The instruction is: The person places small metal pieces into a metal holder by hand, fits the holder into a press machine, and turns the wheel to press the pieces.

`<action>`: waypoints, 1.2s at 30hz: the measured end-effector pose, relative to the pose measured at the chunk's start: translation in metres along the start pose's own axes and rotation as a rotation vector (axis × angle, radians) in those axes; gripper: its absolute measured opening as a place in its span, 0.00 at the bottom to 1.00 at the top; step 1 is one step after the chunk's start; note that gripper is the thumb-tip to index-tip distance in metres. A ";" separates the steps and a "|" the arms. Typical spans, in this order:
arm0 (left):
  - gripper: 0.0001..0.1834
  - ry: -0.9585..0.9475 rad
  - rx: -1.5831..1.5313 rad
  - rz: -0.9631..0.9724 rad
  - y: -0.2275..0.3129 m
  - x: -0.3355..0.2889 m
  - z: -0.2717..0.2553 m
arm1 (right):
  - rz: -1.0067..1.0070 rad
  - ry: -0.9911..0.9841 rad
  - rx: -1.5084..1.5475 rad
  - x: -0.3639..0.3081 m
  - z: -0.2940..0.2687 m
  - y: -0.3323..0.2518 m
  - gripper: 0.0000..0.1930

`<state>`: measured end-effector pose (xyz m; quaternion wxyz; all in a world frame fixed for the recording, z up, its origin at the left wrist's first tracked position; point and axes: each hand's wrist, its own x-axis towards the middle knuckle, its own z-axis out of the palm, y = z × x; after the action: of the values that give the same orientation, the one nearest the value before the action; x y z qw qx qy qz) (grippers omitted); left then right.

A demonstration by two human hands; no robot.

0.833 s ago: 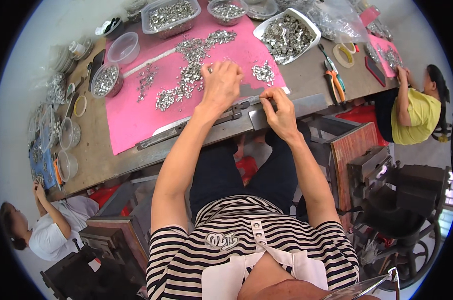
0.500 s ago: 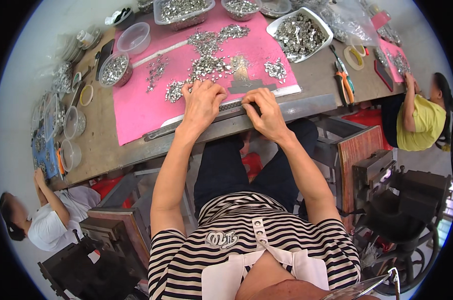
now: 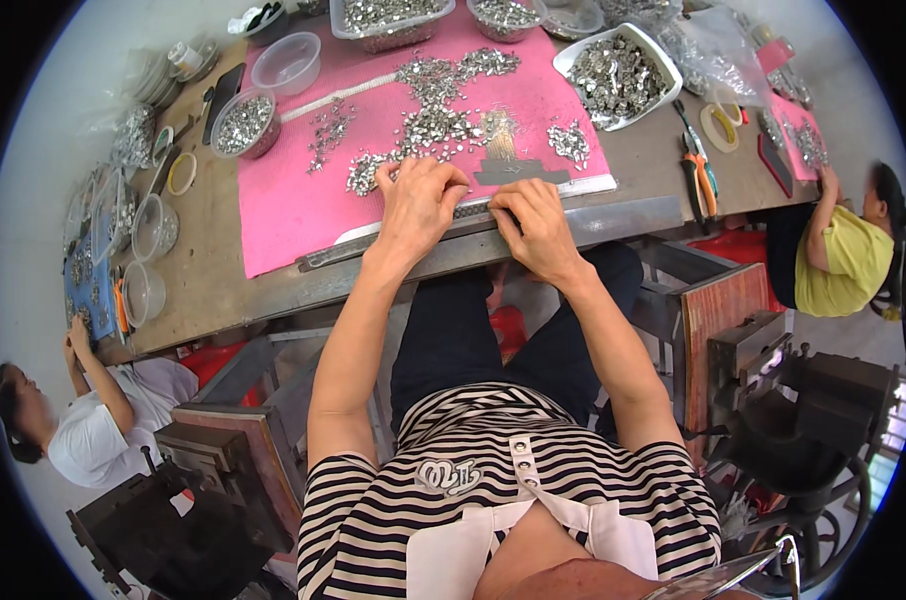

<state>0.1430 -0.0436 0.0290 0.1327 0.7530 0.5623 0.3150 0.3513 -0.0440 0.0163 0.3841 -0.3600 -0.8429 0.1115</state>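
At bar (image 3: 335, 254) nr table edge (image 3: 273, 303), LH (image 3: 416, 208) & RH (image 3: 538, 225) apart, fingers (image 3: 514, 203) curled, grip unclear

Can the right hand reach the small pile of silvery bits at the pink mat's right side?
Probably yes: the silvery pile lies just beyond the right hand, with nothing tall between.

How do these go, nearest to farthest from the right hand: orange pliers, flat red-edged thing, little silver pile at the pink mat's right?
From the right hand, head view:
1. Little silver pile: just beyond it, on the pink mat.
2. Orange pliers: off right, on the table.
3. Flat red-edged thing: farther right, past the pliers.
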 end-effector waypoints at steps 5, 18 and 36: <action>0.04 -0.004 0.061 0.048 0.003 0.005 0.007 | 0.046 0.186 0.086 0.001 -0.029 -0.015 0.11; 0.02 0.064 -0.025 0.112 0.017 -0.012 0.007 | -1.146 0.879 0.862 0.037 -0.168 -0.183 0.16; 0.04 0.069 -0.232 0.122 0.011 -0.023 0.012 | -1.144 1.099 0.836 0.035 -0.164 -0.188 0.09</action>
<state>0.1548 -0.0673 0.0187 0.1802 0.7541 0.4794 0.4112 0.3576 -0.1685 0.2353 0.8300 0.2818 -0.4811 0.0129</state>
